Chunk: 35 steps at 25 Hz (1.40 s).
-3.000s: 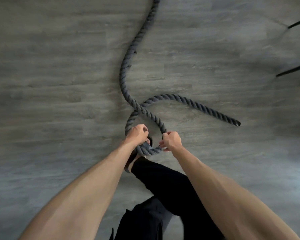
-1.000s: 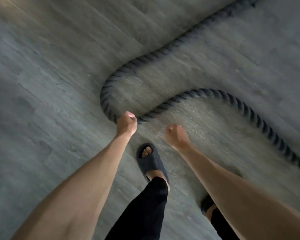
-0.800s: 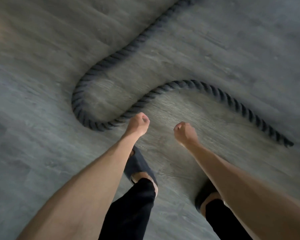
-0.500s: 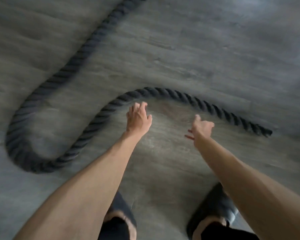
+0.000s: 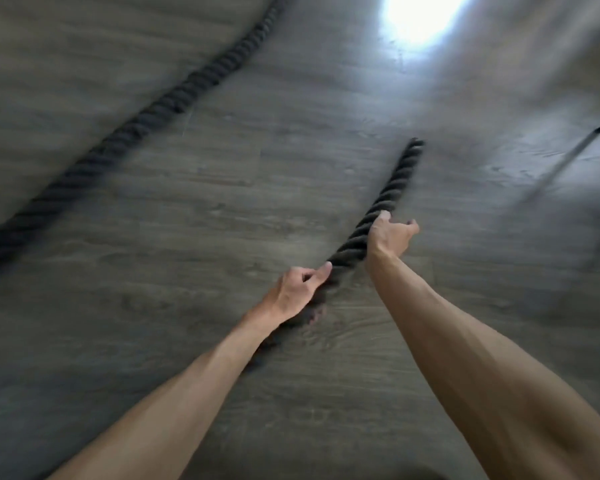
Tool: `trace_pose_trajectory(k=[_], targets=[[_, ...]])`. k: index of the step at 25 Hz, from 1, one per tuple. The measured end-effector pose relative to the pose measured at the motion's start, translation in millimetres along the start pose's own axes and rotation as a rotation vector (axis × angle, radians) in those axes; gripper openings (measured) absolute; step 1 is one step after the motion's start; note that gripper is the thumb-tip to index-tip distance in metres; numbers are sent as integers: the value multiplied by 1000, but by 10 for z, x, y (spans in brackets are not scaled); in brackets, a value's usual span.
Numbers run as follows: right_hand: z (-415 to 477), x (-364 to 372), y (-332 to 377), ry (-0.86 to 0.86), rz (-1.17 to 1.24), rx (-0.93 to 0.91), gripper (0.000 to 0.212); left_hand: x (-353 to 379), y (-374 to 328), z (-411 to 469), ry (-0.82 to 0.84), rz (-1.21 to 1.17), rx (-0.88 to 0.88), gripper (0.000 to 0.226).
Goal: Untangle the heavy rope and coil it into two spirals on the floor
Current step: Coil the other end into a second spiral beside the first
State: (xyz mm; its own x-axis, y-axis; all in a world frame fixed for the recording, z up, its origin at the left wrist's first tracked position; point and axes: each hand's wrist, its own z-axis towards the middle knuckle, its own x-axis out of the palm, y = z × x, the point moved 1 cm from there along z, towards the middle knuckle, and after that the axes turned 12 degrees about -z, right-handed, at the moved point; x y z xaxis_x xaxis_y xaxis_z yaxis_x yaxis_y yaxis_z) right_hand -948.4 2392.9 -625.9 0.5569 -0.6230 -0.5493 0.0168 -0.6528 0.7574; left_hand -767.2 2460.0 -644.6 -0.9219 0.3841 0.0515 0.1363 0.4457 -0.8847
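The thick dark twisted rope lies on the grey wood floor, its free end pointing up and right. My right hand grips the rope a short way below that end. My left hand closes on the same stretch lower down, and the rope beneath it is hidden by my hand and forearm. A second, blurred stretch of the rope runs diagonally from the left edge to the top centre.
A bright patch of glare sits on the floor at the top right. A thin dark bar or leg slants in from the right edge.
The loop from three seconds ago is undone. My hands, open and reaching half a second ago, have closed on the rope near its free end. The view has swung right.
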Motion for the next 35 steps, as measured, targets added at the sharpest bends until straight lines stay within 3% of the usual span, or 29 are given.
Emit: trace_pose_trajectory(k=[2, 4, 6, 8, 10, 11, 13, 15, 17, 20, 22, 24, 26, 27, 29, 31, 35], targets=[[183, -71, 65, 154, 21, 121, 54, 210, -117, 11, 305, -416, -243, 64], [243, -176, 85, 400, 149, 126, 37, 341, -127, -7, 448, -403, -391, 68], [271, -286, 7, 464, -14, 34, 31, 431, -99, 5, 373, 28, -323, 67], [322, -379, -117, 430, -379, -106, 40, 470, -85, 44, 152, 423, -103, 61], [277, -506, -156, 488, -692, -192, 35, 457, -122, 126, -13, 499, 63, 43], [267, -557, -150, 552, -801, -187, 29, 460, -146, 168, -40, 548, 115, 31], [272, -598, -84, 633, -1012, -172, 28, 535, -185, 247, 4, 649, 173, 30], [325, -538, -28, 531, -1063, -274, 47, 741, -160, 241, 106, 556, 138, 36], [366, -437, 19, 388, -899, -318, 62, 959, -30, 142, 276, 332, 22, 43], [467, -349, -46, 315, -898, -379, 58, 995, 129, 35, 441, 176, -102, 41], [520, -358, -158, 335, -970, -460, 54, 876, 43, 142, 332, 282, -6, 26], [484, -334, -239, 418, -1040, -630, 55, 669, -145, 351, -16, 486, 220, 23], [355, -270, -290, 553, -1112, -820, 59, 422, -371, 571, -352, 781, 465, 40], [279, -232, -311, 613, -1146, -890, 61, 293, -470, 679, -414, 964, 497, 53], [157, -185, -342, 653, -1181, -948, 61, 42, -536, 798, -335, 1212, 335, 63], [111, -182, -350, 614, -1183, -925, 58, -190, -443, 732, -245, 1303, 186, 65], [113, -258, -362, 440, -1171, -747, 55, -403, -267, 495, -255, 1509, 336, 63]])
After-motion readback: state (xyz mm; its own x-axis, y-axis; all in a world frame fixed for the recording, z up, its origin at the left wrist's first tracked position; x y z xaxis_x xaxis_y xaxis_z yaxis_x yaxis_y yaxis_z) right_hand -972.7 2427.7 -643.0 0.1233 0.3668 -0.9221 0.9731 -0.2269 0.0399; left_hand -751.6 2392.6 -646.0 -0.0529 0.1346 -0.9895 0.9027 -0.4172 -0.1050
